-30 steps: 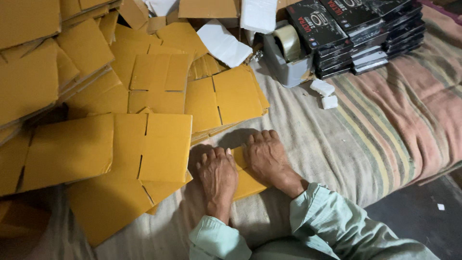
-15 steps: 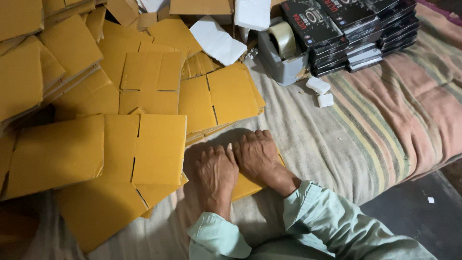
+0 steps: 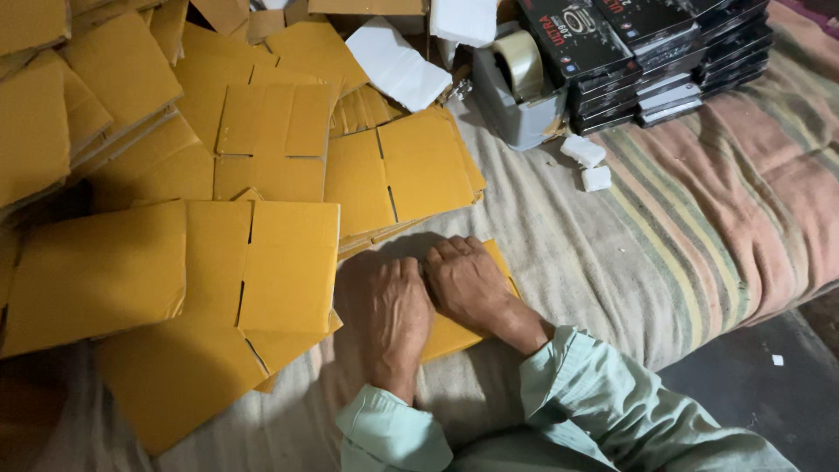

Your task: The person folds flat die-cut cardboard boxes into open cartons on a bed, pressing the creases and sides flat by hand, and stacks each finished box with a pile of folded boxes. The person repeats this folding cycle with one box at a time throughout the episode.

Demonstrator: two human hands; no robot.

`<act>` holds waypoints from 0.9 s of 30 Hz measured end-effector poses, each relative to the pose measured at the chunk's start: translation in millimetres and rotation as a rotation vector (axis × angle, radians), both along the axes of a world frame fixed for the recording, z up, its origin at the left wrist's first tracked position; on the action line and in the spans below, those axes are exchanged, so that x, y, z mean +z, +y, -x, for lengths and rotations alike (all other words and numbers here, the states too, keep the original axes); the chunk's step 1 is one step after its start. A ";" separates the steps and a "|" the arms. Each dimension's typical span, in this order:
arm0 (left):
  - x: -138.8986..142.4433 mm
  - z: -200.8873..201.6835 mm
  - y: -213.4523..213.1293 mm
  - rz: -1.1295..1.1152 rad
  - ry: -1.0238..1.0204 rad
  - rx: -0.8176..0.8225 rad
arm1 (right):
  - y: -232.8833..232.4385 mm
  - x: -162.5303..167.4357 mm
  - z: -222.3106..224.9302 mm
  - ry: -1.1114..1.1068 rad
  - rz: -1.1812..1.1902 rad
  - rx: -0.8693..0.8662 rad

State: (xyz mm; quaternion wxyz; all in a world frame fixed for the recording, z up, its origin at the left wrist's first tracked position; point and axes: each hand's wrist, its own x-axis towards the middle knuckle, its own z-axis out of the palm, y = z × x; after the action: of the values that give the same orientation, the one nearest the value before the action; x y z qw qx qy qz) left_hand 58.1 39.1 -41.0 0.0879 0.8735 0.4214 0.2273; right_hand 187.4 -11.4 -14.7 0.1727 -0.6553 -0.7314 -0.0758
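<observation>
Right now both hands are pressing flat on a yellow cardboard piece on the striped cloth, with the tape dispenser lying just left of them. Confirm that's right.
Not quite. The head view shows the left hand and right hand pressing the yellow cardboard piece on the striped cloth, but the tape dispenser sits farther off, up and right, beside the black boxes.

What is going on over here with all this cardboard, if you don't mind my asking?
A person presses both hands, left hand and right hand, flat on a yellow cardboard piece lying on a striped cloth. Flat yellow carton blanks are heaped at the left; a tape dispenser and stacked black boxes sit beyond.
</observation>
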 end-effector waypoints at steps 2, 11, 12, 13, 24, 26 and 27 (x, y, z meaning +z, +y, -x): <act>-1.0 0.8 -0.3 0.018 -0.013 -0.035 | -0.3 1.6 0.1 0.096 -0.047 0.002; 8.8 1.3 -3.4 0.080 0.022 0.013 | 0.6 3.7 -1.1 -0.045 0.128 -0.044; 9.3 2.5 -3.7 0.079 0.019 -0.011 | 0.5 3.6 -1.6 0.000 0.076 -0.020; 9.5 3.2 -4.0 0.078 0.015 -0.037 | 0.4 3.6 -2.0 0.046 0.025 0.003; 1.4 3.1 0.6 0.027 0.031 -0.028 | 1.6 0.9 -3.1 0.050 0.073 0.002; -1.4 3.3 0.2 0.046 0.013 -0.032 | 1.5 -1.4 -3.4 0.090 0.059 0.040; -2.7 1.4 0.3 0.077 0.042 -0.011 | 0.7 -2.7 -2.8 0.056 0.060 0.005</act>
State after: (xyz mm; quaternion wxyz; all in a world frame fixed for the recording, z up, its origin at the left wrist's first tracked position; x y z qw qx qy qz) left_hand 56.7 39.5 -43.7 0.1139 0.8763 0.4269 0.1922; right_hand 190.2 -10.7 -17.5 0.1735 -0.6604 -0.7298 -0.0352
